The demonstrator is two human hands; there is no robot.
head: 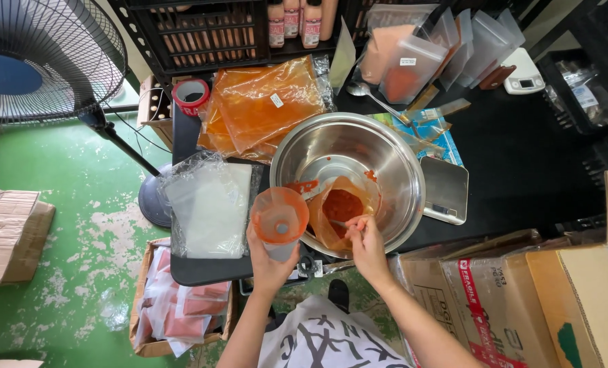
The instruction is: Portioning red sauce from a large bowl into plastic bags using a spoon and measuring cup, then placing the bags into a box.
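Black bench [522, 163] over a worn green floor [79, 225]; fan [38, 61] at left, cardboard boxes [515, 300] at right, black crates [201, 31] behind with bottles [293, 20] on top. Steel bowl [348, 146] mid-bench, smeared red inside; a clear bag [341, 208] with red sauce leans on its near rim. Left hand [270, 262] grips a cup under an orange funnel [280, 217], just beside the bowl; right hand [366, 245] is closed on the bag's edge at the rim, and whether it also pinches a utensil I cannot tell. Stack of sauce-filled pouches [263, 105] behind the bowl; empty clear bags [212, 204] left; upright pouches [440, 51] back right; scale [443, 191] right of the bowl; tape roll [190, 95]; spoon [379, 99]; box of pink packs [181, 307] on the floor.
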